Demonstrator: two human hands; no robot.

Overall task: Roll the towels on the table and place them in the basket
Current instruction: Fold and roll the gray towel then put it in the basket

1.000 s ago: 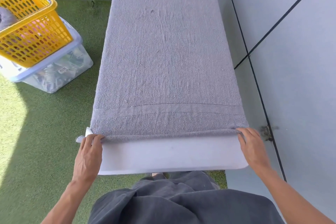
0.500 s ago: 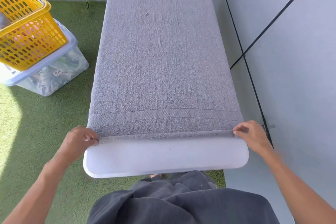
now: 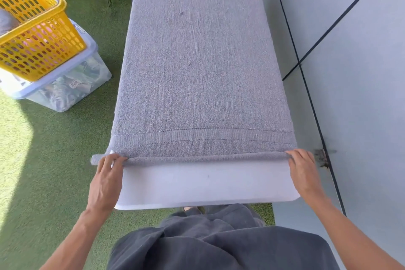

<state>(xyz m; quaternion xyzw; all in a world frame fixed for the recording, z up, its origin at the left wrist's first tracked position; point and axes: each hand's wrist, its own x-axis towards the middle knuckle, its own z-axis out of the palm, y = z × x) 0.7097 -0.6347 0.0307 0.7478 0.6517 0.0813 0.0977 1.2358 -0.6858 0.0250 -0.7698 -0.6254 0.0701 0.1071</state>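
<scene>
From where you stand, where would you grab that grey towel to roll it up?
Take the grey towel by its near hem, one hand at each corner, coming from the table's near end. The left hand and right hand sit there already, where the edge has curled into a thin roll.

The towel (image 3: 197, 61) in front of me is grey all over, with a smoother grey band and thin stitched lines near my end. The table (image 3: 206, 184) under it is plain white. The basket (image 3: 32, 28) is bright yellow with rows of little holes, and I see pink through them. The box (image 3: 72, 85) below it is see-through with a pale lid. The grass mat (image 3: 43, 160) is green. My clothes (image 3: 219, 245) are dark grey. The wall (image 3: 350, 72) is light grey with black lines.
</scene>
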